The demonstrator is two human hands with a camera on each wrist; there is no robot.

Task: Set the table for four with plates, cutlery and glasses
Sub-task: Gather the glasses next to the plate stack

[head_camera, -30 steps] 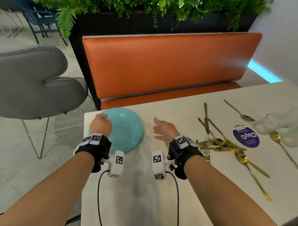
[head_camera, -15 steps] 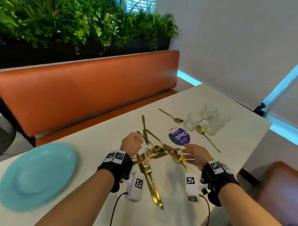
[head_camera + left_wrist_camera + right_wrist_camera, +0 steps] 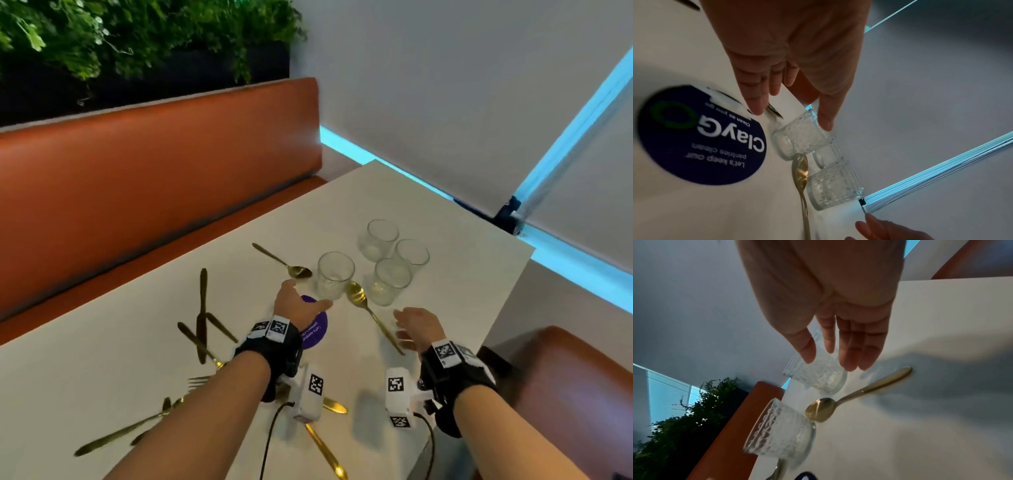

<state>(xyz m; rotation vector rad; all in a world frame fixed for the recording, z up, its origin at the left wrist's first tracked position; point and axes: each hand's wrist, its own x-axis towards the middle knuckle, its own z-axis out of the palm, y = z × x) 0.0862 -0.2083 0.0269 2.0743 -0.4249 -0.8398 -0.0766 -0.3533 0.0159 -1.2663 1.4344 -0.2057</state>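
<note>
1. While both hands reach out over the white table (image 3: 342, 205), the four glasses (image 3: 390, 260) stand upright in a loose cluster just ahead of the fingers, toward the far right corner.
2. The left hand (image 3: 299, 306) is nearest the front-left glass (image 3: 334, 275): thumb and fingers are spread apart in an open curve, and in the left wrist view the thumb tip sits at that glass's rim, though I cannot tell whether it touches. It holds nothing.
3. The right hand (image 3: 416, 325) hovers, fingers straight and loosely together with the thumb set apart, pointing at the front-right glass (image 3: 390, 281), which lies just beyond the fingertips and apart from them.
4. Between the two front glasses lies a gold spoon (image 3: 363, 306), bowl toward the glasses, long handle running back toward the person and passing just beside the right hand.
5. My judgement: each hand is lined up to take the glass straight ahead of it, so a grasp from the side round the upright wall is what the move calls for.
6. The glasses are short, clear tumblers with a rippled, textured wall, likely slippery and fragile.
7. Gold knives and forks (image 3: 202, 318) lie scattered on the left; a round purple sticker (image 3: 315, 332) sits under the left wrist. No plate is in view.
</note>
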